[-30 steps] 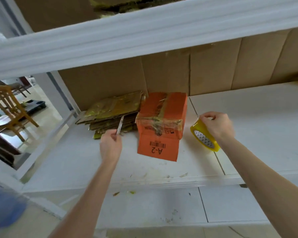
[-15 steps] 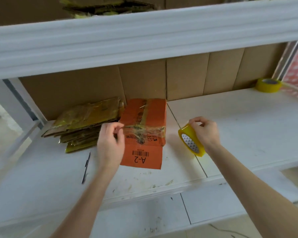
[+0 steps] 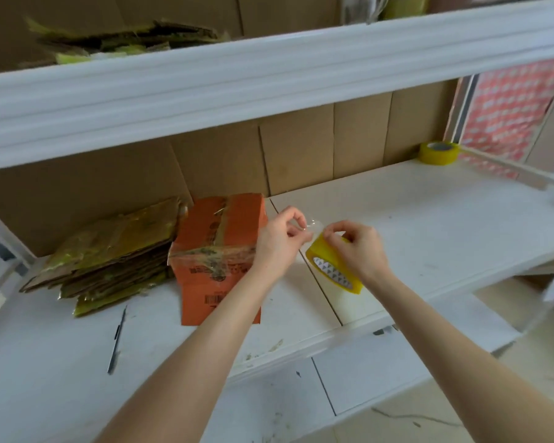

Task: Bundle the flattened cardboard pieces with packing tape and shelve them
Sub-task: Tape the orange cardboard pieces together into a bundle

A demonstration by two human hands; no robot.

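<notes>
- White laminate shelf board (image 3: 429, 219), front edge: what's nearest the camera?
- Two bare forearms reaching in. Left of them, a thin dark stick-shaped tool (image 3: 117, 337) lying flat on the board. Pen or cutter, can't tell.
- Hands?
- Both above the board, close together, right of centre. Grip: the right hand (image 3: 360, 252) wraps the yellow packing tape roll (image 3: 331, 266), fingers curled over its top. The roll is tilted, patterned core facing the camera. The left hand (image 3: 280, 239) pinches the clear loose tape end (image 3: 312, 226) between thumb and fingertips. A short strip runs from the roll to that pinch.
- Roll touching the board?
- Can't tell. Lower rim sits at or just above the surface.
- Task piece?
- On the same board: an orange flattened cardboard bundle (image 3: 218, 247), lying flat, just left of the left hand. The wrist overlaps its right edge in view. One crinkled clear band crosses its middle, another strip runs lengthwise. Barcode label at the near end.
- Beside it?
- A brown flattened cardboard stack wrapped in yellowish tape (image 3: 109, 251), butted against the bundle's left side. Behind both, a brown cardboard back panel (image 3: 301, 148).
- Further back?
- A second yellow tape roll (image 3: 439, 152), flat in the far right corner, well apart from the hands. A red-and-white patterned sheet (image 3: 509, 107) beyond it. A white upper shelf beam (image 3: 269, 75) overhead, more taped cardboard pieces (image 3: 125, 36) on that level.
</notes>
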